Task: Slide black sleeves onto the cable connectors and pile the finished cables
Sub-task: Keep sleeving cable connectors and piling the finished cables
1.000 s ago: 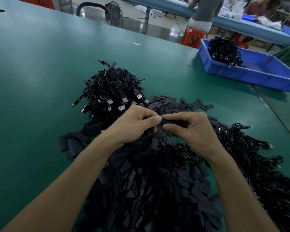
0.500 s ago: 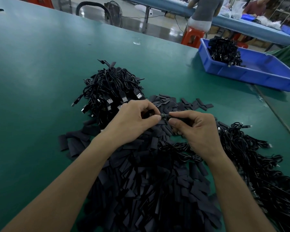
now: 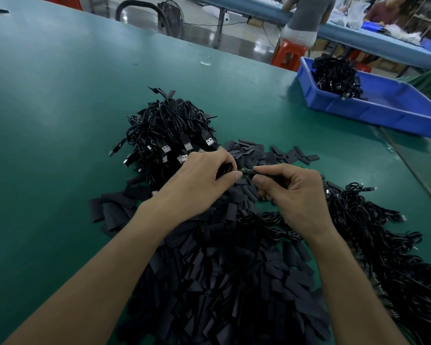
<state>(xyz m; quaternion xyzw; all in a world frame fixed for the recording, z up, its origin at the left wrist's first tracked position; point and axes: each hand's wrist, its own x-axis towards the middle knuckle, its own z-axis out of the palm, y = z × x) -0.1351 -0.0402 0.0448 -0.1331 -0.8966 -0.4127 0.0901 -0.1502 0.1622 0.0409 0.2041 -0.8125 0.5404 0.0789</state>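
My left hand [image 3: 199, 180] pinches a black sleeve [image 3: 224, 168] above the middle of the green table. My right hand [image 3: 296, 195] grips a black cable just behind its small metal connector [image 3: 246, 171], whose tip points left at the sleeve. The two hands almost touch. A heap of loose flat black sleeves [image 3: 224, 282] lies under my forearms. A pile of coiled black cables with USB plugs [image 3: 169, 135] sits behind my left hand. More black cables [image 3: 383, 245] spread out to the right.
A blue plastic bin [image 3: 373, 108] with a bundle of black cables [image 3: 336, 75] stands at the far right. Beyond the table edge are a fan, an orange stool and people at another blue-topped bench. Bare green table [image 3: 47, 120] stretches left.
My hands have lifted slightly and drawn a little apart. The metal connector now shows between my fingertips, where one second ago the fingers were pressed together over it.
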